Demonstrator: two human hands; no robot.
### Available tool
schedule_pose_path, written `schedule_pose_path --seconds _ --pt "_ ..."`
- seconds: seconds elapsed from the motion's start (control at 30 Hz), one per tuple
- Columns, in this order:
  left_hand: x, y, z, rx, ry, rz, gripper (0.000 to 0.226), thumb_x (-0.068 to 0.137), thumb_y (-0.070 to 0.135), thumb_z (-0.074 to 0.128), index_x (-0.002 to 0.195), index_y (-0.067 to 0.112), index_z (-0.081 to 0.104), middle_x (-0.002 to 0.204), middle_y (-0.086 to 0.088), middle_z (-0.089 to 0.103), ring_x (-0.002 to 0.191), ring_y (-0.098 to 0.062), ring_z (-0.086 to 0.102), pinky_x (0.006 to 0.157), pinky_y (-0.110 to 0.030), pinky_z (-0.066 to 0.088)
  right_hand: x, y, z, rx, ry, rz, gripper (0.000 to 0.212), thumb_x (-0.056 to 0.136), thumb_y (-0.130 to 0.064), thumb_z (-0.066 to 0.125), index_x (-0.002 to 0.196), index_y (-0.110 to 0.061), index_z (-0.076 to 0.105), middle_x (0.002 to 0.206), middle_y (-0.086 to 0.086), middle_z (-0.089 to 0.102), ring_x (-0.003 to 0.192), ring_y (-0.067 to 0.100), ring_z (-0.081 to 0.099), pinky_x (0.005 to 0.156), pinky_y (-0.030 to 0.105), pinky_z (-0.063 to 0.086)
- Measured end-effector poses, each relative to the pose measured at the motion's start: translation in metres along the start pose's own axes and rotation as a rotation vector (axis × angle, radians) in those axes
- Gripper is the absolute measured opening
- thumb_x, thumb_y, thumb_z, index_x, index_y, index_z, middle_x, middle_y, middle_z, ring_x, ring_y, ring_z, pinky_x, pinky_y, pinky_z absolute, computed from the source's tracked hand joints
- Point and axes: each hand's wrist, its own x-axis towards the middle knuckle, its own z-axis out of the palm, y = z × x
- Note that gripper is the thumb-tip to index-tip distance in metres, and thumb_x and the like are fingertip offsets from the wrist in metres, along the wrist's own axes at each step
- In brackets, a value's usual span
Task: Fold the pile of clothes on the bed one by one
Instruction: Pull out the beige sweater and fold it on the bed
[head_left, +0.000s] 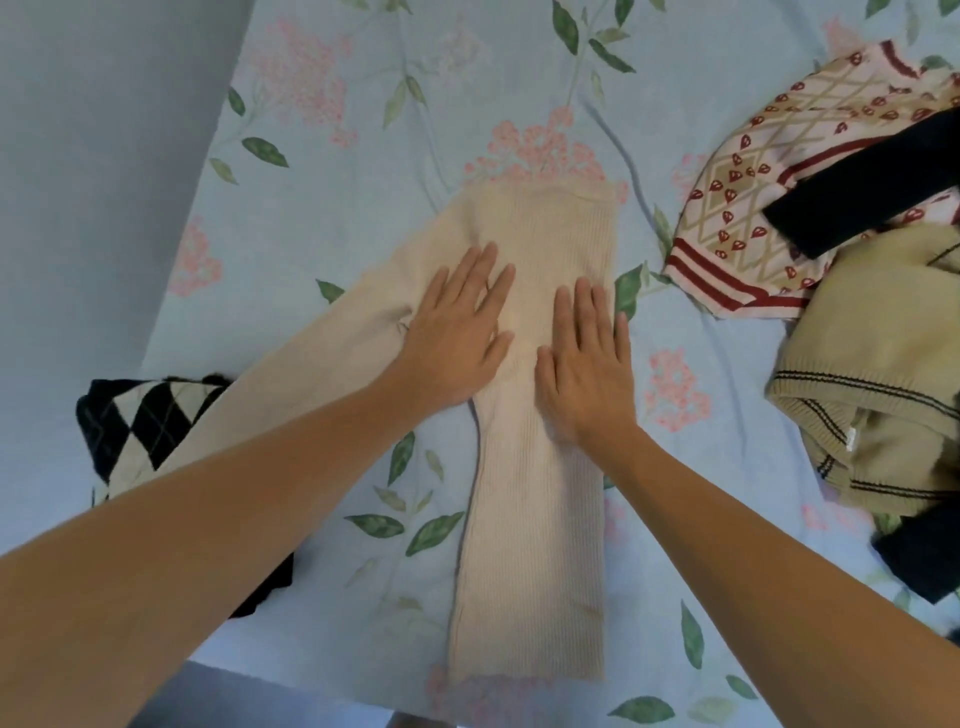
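Head view, near to far: cream ribbed knit sweater (535, 519) lies flat on the floral light-blue bed sheet (322, 182), hem at the near bed edge, body already narrowed to a long strip. Left hand (457, 338) and right hand (584, 364) both lie flat on its middle, fingers spread, nothing pinched. One sleeve (311, 374) runs out left, over the black-and-white argyle knit (140, 421). Likely step: smooth, then bring that sleeve in. Do it well: sweep outward along the ribs, keep side edges parallel. Room: open sheet beyond the collar and left; unfolded pile (831, 234) sits right, just clear, so fold lengthwise.
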Motion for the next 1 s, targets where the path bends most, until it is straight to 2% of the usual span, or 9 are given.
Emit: schedule_pose_path --seconds 0.13,0.23,0.3,0.43,0.53,0.67,0.83,0.93,1.0 --pt "-0.067 -0.025 -0.038 -0.132 0.095 -0.175 0.064 0.104 0.038 0.040 0.160 0.010 0.030 0.168 -0.015 0.025 0.155 -0.033 0.023 0.124 -0.052 0.023 -0.018 -0.034 -0.026 0.105 -0.050 -0.170 0.069 0.100 -0.018 0.041 0.164 -0.005 0.020 0.173 0.017 0.010 0.161 0.032 0.004 0.130 0.051 0.008" --pt "-0.110 -0.052 -0.069 -0.159 0.103 -0.400 0.062 0.098 0.032 0.051 0.152 0.005 0.041 0.148 -0.019 0.047 0.132 -0.040 0.046 0.101 -0.056 0.044 -0.022 -0.081 -0.038 0.290 -0.155 -0.282 0.064 0.103 -0.018 0.045 0.162 -0.002 0.024 0.171 0.017 0.020 0.159 0.030 0.015 0.130 0.042 0.017" --pt "-0.137 -0.066 -0.081 -0.191 0.010 -0.526 0.061 0.095 0.034 0.055 0.148 0.005 0.045 0.134 -0.018 0.053 0.122 -0.040 0.049 0.093 -0.053 0.045 -0.022 -0.116 -0.040 0.405 -0.256 -0.299 0.064 0.104 -0.014 0.048 0.162 -0.001 0.024 0.169 0.017 0.024 0.158 0.029 0.021 0.129 0.038 0.020" --pt "-0.174 -0.091 -0.090 -0.290 -0.127 -0.704 0.066 0.093 0.034 0.066 0.150 0.011 0.041 0.139 -0.013 0.051 0.133 -0.035 0.042 0.103 -0.050 0.043 -0.017 -0.171 -0.030 0.390 -0.392 -0.455 0.066 0.103 -0.009 0.048 0.163 0.000 0.020 0.170 0.017 0.020 0.159 0.032 0.017 0.126 0.031 0.009" --pt "-0.191 -0.109 -0.092 -0.326 -0.090 -0.774 0.067 0.089 0.035 0.072 0.146 0.014 0.046 0.137 -0.011 0.052 0.131 -0.032 0.046 0.103 -0.051 0.045 -0.014 -0.196 -0.011 0.299 -0.481 -0.584 0.067 0.104 -0.012 0.046 0.164 -0.002 0.017 0.171 0.019 0.016 0.159 0.035 0.013 0.130 0.040 0.012" --pt "-0.216 -0.127 -0.089 -0.351 -0.118 -0.844 0.055 0.085 0.037 0.076 0.125 0.010 0.050 0.122 -0.009 0.052 0.109 -0.029 0.055 0.087 -0.046 0.051 -0.017 -0.209 -0.002 0.220 -0.551 -0.528 0.070 0.103 -0.012 0.048 0.164 -0.005 0.016 0.172 0.015 0.015 0.159 0.032 0.013 0.128 0.038 0.014" --pt "-0.242 -0.137 -0.088 -0.281 -0.277 -0.916 0.055 0.084 0.059 0.073 0.093 0.009 0.053 0.086 -0.006 0.057 0.091 -0.029 0.061 0.074 -0.039 0.046 -0.026 -0.222 0.000 0.297 -0.572 -0.475 0.076 0.098 -0.005 0.048 0.166 -0.009 0.014 0.174 0.009 0.009 0.161 0.026 0.007 0.129 0.034 0.009" --pt "-0.253 -0.140 -0.093 -0.397 -0.430 -0.930 0.050 0.086 0.058 0.074 0.088 0.011 0.055 0.084 -0.004 0.056 0.079 -0.020 0.057 0.073 -0.034 0.045 -0.024 -0.226 0.002 0.304 -0.635 -0.445 0.081 0.096 -0.004 0.050 0.166 -0.010 0.010 0.174 0.009 0.005 0.161 0.026 0.003 0.130 0.034 0.008" --pt "-0.259 -0.142 -0.097 -0.537 -0.439 -0.929 0.048 0.087 0.049 0.077 0.079 0.009 0.052 0.076 -0.002 0.051 0.068 -0.016 0.049 0.063 -0.027 0.037 -0.021 -0.227 0.000 0.330 -0.677 -0.428 0.087 0.094 -0.004 0.055 0.166 -0.012 0.008 0.175 0.007 0.003 0.161 0.025 0.002 0.130 0.035 0.007"
